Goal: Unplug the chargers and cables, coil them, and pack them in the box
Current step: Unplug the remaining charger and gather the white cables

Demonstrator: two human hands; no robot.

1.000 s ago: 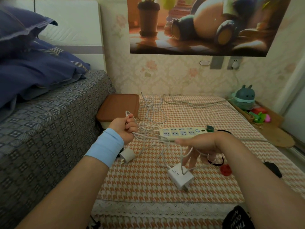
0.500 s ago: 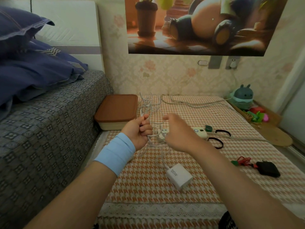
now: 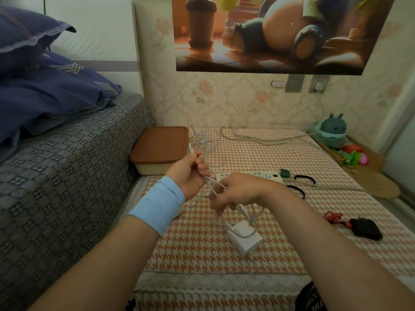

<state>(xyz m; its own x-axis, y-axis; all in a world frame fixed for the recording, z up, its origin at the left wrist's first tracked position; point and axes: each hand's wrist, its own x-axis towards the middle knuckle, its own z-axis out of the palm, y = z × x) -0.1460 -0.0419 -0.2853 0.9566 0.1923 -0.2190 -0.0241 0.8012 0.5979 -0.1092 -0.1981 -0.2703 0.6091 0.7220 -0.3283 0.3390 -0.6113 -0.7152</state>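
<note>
The white cable hangs in loops above the left half of the worktop. The left hand has its fingers curled tight round the bunched loops, likely so the coil keeps its shape while more is fed in. The right hand sits just beside it, on the strand that runs down to the white charger. Its fingers are blurred, so whether they pinch the strand cannot be told. The white charger rests on the cloth toward the near edge, probably as the coil's trailing end.

Counted, there are two chargers: the white one and a black charger near the right edge. There is one power strip. One box stands at the far left corner with its lid on. Two black bands lie beside the strip.
</note>
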